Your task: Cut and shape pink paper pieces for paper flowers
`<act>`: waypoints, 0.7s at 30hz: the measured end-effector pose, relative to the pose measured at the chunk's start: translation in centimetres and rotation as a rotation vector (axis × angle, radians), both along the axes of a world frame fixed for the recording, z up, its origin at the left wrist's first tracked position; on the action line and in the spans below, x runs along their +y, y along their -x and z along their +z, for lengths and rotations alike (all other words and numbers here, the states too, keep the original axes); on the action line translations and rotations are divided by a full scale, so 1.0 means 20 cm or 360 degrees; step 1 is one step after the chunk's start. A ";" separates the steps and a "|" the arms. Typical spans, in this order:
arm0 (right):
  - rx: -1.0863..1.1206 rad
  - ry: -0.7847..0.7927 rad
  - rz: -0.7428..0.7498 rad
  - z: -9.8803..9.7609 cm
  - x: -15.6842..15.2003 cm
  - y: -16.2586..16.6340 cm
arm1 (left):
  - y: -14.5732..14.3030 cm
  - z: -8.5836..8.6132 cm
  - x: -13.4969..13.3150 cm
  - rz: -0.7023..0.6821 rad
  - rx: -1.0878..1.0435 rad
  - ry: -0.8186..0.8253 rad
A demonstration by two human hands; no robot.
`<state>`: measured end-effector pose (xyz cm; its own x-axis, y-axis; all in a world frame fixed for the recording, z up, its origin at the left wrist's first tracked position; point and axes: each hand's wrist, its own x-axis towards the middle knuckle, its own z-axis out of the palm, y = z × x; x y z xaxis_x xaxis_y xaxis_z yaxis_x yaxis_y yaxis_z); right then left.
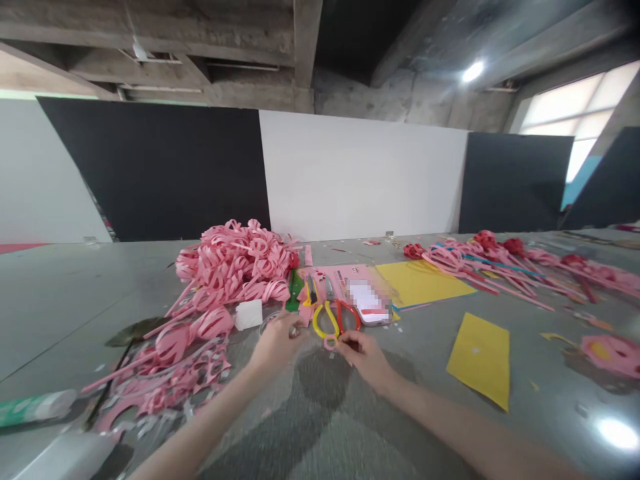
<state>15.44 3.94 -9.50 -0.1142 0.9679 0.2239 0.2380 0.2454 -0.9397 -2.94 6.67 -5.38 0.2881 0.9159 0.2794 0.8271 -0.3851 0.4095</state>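
My right hand (361, 357) is closed, with thumb and fingertips pinching the edge of a small pink paper ring (330, 343). To its left, my left hand (281, 335) hovers with loosely bent fingers, a gap showing between thumb and forefinger; I make out nothing held there. Just beyond the ring lie scissors with one yellow handle (326, 328) and one red handle (350, 308). A yellow and black utility knife (311, 291) and a green tool (294, 291) rest behind my left hand. Partly hidden by that hand is a clear roll (266, 321).
A heap of pink paper loops (237, 263) stands back left, with cut pink scraps (173, 387) nearer. A phone (369, 303) lies by a yellow sheet (425, 283). Rightward are a yellow card (481, 360) and pink flower stems (493, 267). A green-white tube (37, 408) is left.
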 end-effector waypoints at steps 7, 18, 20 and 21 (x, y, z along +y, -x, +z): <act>-0.0019 0.0013 -0.0019 -0.02 0.01 0.00 | 0.23 0.02 0.14 0.0130 0.0463 0.0148; -0.0043 -0.0073 -0.0035 -0.04 0.01 0.00 | 0.16 0.13 0.07 0.0026 0.0646 -0.0050; -0.0008 -0.0111 -0.0090 -0.04 0.01 0.00 | 0.14 0.19 0.03 -0.0021 0.0652 -0.0136; 0.0013 -0.0140 -0.0136 -0.03 0.01 -0.01 | 0.12 0.22 0.00 -0.0052 0.0650 -0.0155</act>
